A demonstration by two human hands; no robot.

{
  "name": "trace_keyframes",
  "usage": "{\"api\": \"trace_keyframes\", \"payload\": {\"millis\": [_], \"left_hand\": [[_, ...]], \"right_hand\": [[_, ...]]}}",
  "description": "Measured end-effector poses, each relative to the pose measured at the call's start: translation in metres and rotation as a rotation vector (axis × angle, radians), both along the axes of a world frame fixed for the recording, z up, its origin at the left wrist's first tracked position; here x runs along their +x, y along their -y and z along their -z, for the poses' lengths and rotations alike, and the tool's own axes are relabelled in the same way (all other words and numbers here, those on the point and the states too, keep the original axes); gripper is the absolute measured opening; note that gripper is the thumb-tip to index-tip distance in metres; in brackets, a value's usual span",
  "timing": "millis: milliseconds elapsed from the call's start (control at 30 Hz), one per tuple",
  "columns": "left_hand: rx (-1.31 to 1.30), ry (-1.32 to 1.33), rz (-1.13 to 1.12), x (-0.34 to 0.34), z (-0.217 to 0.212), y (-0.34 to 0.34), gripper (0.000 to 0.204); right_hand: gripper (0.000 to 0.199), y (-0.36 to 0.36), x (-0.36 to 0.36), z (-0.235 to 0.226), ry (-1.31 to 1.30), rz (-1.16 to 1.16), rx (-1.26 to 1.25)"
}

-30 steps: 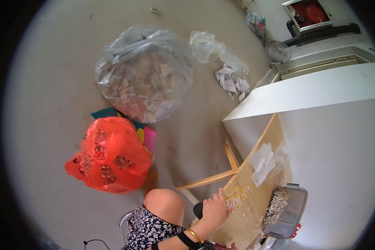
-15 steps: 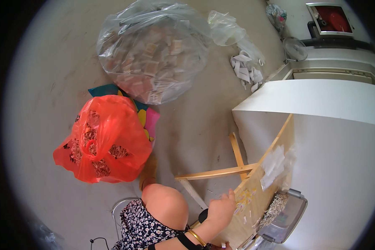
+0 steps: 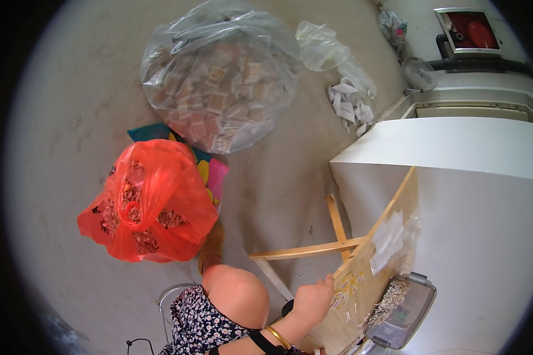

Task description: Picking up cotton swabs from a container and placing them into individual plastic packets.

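Observation:
My left hand [image 3: 312, 303], with a gold bangle and a black strap on the forearm, is at the near edge of the wooden table [image 3: 367, 284]. Its fingers are curled together; what they hold, if anything, is hidden. Just beyond the fingertips, small yellow and white pieces [image 3: 348, 287] lie scattered on the tabletop. Of my right hand [image 3: 321, 351] only a sliver of fingertip shows at the bottom edge, so its grip cannot be seen. To the right stands a grey translucent box [image 3: 413, 310] with many small white stick-like pieces [image 3: 392, 300] in it.
Clear plastic bags [image 3: 389, 236] lie farther along the table. A red plastic bag [image 3: 175, 201] of small reddish pieces stands left of my knee. Behind it sits a big clear bag [image 3: 219, 89] of small packets. Wooden table legs [image 3: 308, 248] and a white cabinet [image 3: 444, 142] are ahead.
My left hand stays at the table edge with its fingers drawn closer together. Less of my right hand shows at the bottom edge. The whole view has shifted slightly.

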State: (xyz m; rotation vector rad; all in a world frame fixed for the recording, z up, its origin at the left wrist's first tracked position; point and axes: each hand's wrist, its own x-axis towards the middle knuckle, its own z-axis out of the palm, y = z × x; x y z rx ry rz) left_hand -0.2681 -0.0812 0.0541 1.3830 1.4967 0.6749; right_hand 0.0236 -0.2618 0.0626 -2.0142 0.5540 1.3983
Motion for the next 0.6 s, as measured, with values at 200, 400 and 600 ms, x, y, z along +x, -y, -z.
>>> {"api": "trace_keyframes", "payload": {"millis": [200, 400, 600], "left_hand": [[-0.006, 0.033, -0.042, -0.001, -0.005, -0.002, 0.033], [0.001, 0.018, -0.063, 0.002, 0.002, 0.005, 0.027], [0.046, -0.01, -0.074, 0.002, 0.002, 0.004, 0.024]], "right_hand": [[0.06, 0.008, 0.021, 0.009, -0.02, 0.086, 0.029], [0.064, 0.005, 0.002, 0.003, 0.009, -0.039, -0.098], [0.053, 0.011, -0.007, 0.005, 0.135, -0.044, 0.001]]}}
